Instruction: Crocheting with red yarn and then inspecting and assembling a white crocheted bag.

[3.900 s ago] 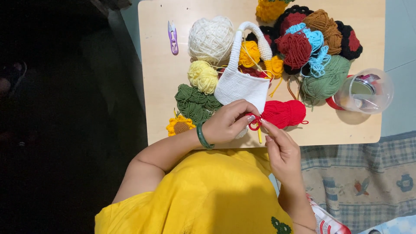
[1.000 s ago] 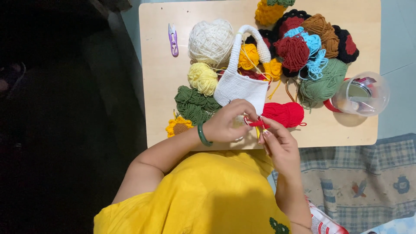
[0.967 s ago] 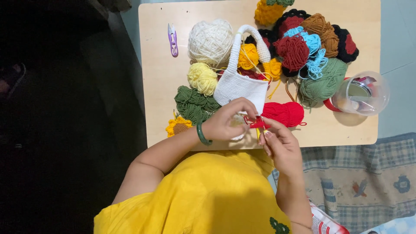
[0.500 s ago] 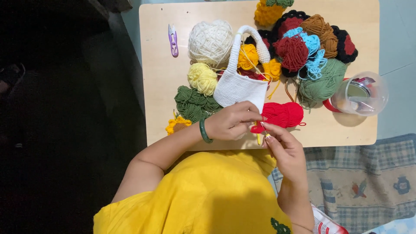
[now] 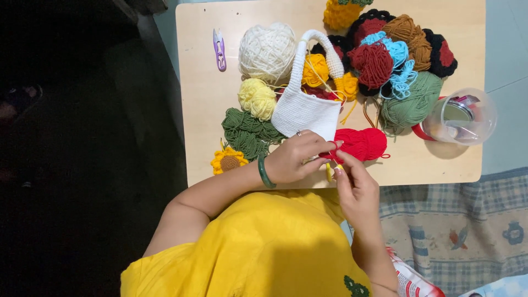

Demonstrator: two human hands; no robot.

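1. Your left hand is curled at the near edge of the pale wooden table, its fingertips pinched on a strand of red yarn. The green bangle sits at that wrist.
2. Your right hand comes up from below, fingers closed round a yellow-handled crochet hook that meets the strand just beside the left fingertips. Neither hand is loose; both are clenched on small things, and the hook's tip is hidden between them.
3. The strand runs to the red yarn ball, lying near the table's near edge, touching the bottom corner of the white crocheted bag with a looped handle.
4. Likely risk: the red ball is close to the edge, so a hard tug on the strand could roll it off onto the checked rug.
5. The strand passes close to the bag and the dark green knitted piece; it could snag on either and tighten your loop.
6. The heap of mixed yarn balls at the far right corner has loose blue ends that could tangle with the red if the ball drifts.
7. The clear plastic tub overhangs the right edge; a knock of your elbow might tip it.
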